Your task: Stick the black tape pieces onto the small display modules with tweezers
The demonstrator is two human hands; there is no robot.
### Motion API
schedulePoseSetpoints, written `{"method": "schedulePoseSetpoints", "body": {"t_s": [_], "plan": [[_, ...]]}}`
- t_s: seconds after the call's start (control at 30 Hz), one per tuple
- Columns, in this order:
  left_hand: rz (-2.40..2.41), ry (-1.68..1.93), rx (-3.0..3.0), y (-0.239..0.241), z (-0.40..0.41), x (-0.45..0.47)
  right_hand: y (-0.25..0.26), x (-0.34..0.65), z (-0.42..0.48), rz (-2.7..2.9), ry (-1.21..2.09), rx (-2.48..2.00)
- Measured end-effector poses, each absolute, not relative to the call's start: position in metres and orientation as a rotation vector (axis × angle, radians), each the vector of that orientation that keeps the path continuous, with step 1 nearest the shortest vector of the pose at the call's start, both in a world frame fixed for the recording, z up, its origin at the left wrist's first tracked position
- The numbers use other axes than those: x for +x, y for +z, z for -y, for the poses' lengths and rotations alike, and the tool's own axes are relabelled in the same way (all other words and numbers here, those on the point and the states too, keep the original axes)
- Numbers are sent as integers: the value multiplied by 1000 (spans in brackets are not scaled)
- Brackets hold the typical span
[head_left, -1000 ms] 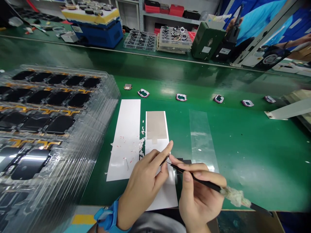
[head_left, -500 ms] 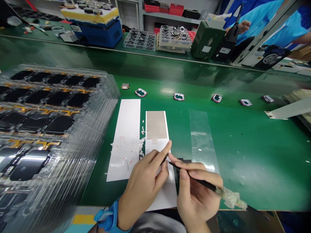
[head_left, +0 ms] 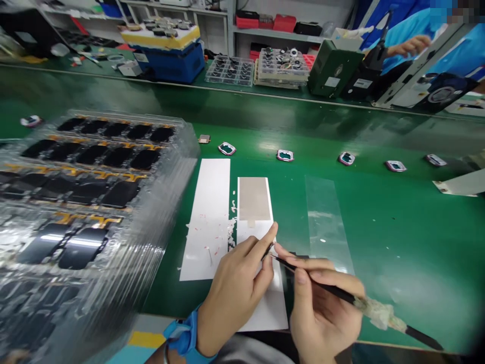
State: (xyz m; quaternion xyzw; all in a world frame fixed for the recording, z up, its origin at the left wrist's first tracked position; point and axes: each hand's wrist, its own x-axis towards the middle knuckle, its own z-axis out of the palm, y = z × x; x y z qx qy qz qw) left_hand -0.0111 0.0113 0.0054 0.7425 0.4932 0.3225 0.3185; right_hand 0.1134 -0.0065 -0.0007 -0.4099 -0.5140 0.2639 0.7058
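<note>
My left hand [head_left: 242, 278], with a blue band on the wrist, pinches a small dark piece [head_left: 268, 251] between thumb and fingers. Most of that piece is hidden. In my right hand [head_left: 328, 308] is a slim black pointed tool [head_left: 335, 291], its rear part wrapped in pale, crumpled tape. Its fine tip meets the small dark piece at my left fingertips. Both hands are over a white strip [head_left: 263, 316] that carries a beige rectangle [head_left: 253, 198]. Beside it lies another white strip [head_left: 206, 202], dotted with tiny reddish scraps.
Stacked clear trays [head_left: 151, 237] of black watch screens fill the left side. A clear plastic sheet [head_left: 328, 217] lies to the right. Several small watch-case parts [head_left: 285, 155] line the back of the green bench. Beyond the ledge, a co-worker's hand [head_left: 411, 46] shows.
The whole scene has shifted right in the picture as my head turned. Both my hands keep nearly the same pose and grip. The co-worker's hand has moved and its fingers are more extended.
</note>
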Motion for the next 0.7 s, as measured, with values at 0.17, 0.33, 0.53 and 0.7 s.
{"method": "schedulePoseSetpoints", "body": {"t_s": [0.17, 0.33, 0.53, 0.7], "plan": [[-1325, 916, 1817, 28, 4, -25, 12, 131, -3, 1035, 666, -910], [-1394, 909, 1786, 61, 21, -49, 35, 136, -19, 1624, 904, -955], [-1473, 839, 1915, 81, 37, -69, 61, 111, -34, 1831, 1396, -871], [-2070, 928, 2120, 89, 50, -137, 56, 137, -133, 1704, 914, -1350]]}}
